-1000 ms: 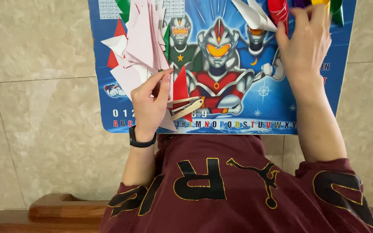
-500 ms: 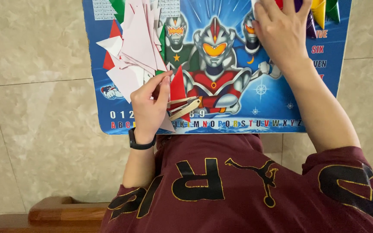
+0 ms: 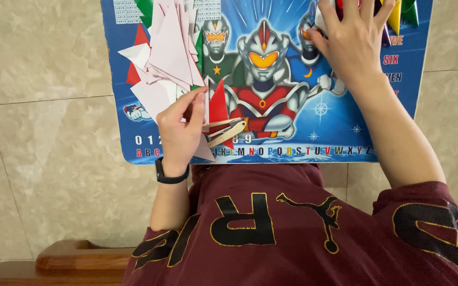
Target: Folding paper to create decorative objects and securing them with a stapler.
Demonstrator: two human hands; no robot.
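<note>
My left hand (image 3: 178, 135), with a black band on the wrist, grips a small beige and metal stapler (image 3: 228, 130) at the near edge of a blue picture board (image 3: 292, 132). The stapler's jaws sit at a red paper triangle (image 3: 217, 106). A heap of pale pink and white folded paper pieces (image 3: 168, 58) lies just above this hand, and its fingertips touch the heap. My right hand (image 3: 353, 42) lies flat with spread fingers at the board's far right, over coloured folded papers (image 3: 398, 13) that are partly cut off by the frame.
The board rests over my lap, above my dark red shirt (image 3: 271, 228). Beige floor tiles (image 3: 43, 132) surround it. A wooden edge (image 3: 80, 259) runs along the bottom left.
My right hand has slid left and slightly nearer along the far edge of the board. My left hand has kept its place with the stapler.
</note>
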